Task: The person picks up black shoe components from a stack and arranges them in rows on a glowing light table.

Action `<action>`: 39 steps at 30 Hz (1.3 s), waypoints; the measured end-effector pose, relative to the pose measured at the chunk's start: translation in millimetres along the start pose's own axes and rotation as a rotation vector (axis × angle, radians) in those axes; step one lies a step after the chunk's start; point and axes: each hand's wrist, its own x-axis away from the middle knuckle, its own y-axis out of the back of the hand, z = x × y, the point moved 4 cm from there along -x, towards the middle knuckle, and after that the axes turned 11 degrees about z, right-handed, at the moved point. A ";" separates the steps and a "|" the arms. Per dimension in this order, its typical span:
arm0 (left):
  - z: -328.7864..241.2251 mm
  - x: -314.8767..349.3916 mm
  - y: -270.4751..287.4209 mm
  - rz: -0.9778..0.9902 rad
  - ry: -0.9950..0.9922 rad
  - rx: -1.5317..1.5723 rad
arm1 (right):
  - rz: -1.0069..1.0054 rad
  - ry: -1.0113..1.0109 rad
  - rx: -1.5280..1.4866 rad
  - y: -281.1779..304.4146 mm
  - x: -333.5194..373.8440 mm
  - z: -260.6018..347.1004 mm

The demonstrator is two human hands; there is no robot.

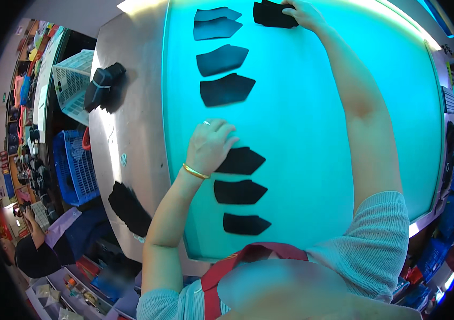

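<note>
Nearest: wearer's red strap (212, 282) & grey knit sleeve (381, 240) at bottom edge. Then lit turquoise tabletop (301, 160) w/ a column of dark pointed pcs, L of ctr, tips to R. Closest pc (246, 224) lies flat, next pc (240, 192) just beyond, apart. Third pc (244, 161) has its L end hidden by L hand (210, 145): fingers curled, gold bracelet (196, 172) on wrist; can't tell if it grips or just rests on the pc. Black stack (129, 208) on grey side ledge (136, 112), L of tbl; blue crate (80, 168) beyond ledge edge. Past L hand, gap, then fourth pc (227, 89), fifth pc (221, 60), then overlapping pair (217, 29). Dark bundle w/ light band (103, 85) on ledge, near white crate (71, 80). Farthest: R hand (302, 14), arm stretched, fingers at R end of black pile (274, 14); pinch vs press, can't tell.
</note>
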 end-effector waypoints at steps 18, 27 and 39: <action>25.2 -44.8 -10.7 0.005 0.125 -0.117 | -0.141 0.024 0.441 -132.6 210.3 57.0; 43.0 -49.2 -22.3 -0.127 0.111 -0.092 | 0.073 -0.103 0.151 -94.7 263.2 63.3; 19.7 -16.0 -14.6 -0.085 0.073 -0.036 | 0.047 0.376 -0.250 -97.4 99.6 164.0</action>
